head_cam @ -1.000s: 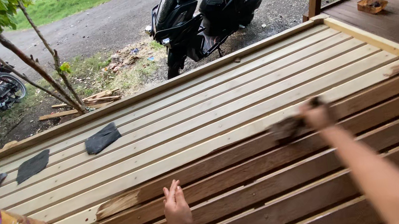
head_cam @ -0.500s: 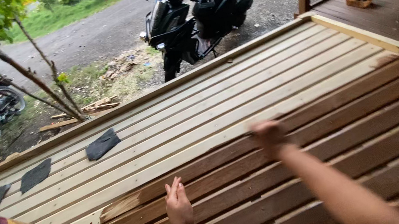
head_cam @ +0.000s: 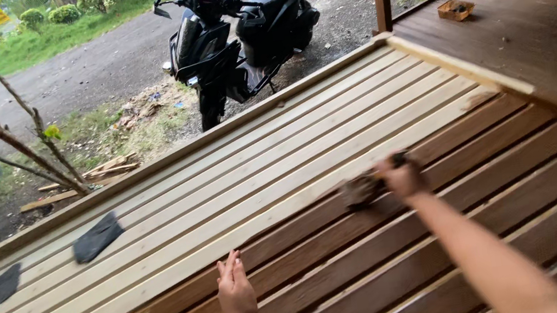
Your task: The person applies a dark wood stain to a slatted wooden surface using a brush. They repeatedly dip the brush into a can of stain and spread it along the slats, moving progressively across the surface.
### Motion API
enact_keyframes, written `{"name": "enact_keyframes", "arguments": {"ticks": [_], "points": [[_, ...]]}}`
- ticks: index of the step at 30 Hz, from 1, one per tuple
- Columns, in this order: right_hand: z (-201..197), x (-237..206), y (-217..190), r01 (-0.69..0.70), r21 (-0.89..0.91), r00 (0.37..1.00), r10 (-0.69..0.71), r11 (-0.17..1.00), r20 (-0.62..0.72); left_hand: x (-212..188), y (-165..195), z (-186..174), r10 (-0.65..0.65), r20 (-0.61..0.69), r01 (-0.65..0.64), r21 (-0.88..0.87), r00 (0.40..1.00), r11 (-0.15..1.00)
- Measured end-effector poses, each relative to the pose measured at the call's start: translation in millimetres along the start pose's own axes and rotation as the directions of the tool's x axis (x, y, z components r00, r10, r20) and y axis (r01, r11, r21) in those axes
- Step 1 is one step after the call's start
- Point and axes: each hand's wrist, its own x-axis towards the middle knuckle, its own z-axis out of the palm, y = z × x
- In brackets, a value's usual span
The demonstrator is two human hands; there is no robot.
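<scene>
My right hand [head_cam: 403,177] is clenched on a blurred dark paintbrush [head_cam: 362,190], its bristles pressed to the slatted wooden deck [head_cam: 278,156] where brown stain meets pale boards. My left hand [head_cam: 237,293] rests flat, fingers straight.

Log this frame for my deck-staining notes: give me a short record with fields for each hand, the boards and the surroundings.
right hand: grips a brush, bristles on the slatted deck at the stain edge
left hand: flat, fingers together, resting on a stained board
boards: near ones dark brown, far ones pale bare wood
on bare boards: two dark pads
beyond: black scooter, tree, road
</scene>
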Motion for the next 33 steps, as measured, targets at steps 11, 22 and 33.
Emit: {"name": "enact_keyframes", "arguments": {"ticks": [11, 22, 33], "points": [[-208, 127, 84, 0.11, -0.747, 0.99, -0.139, 0.655, 0.024, -21, 45, 124, -0.035, 0.008, 0.035, -0.034, 0.999, 0.999], [-6, -10, -68, 0.641, -0.056, 0.747, -0.605, 0.766, 0.277, -23, 77, 133, -0.058, -0.065, 0.053, -0.08, 0.996, 0.995], [-194, 167, 184, -0.052, -0.195, 0.999, 0.048, 0.979, -0.022, -24, 75, 184, -0.057, -0.048, 0.054, -0.069, 0.997, 0.996]]}}
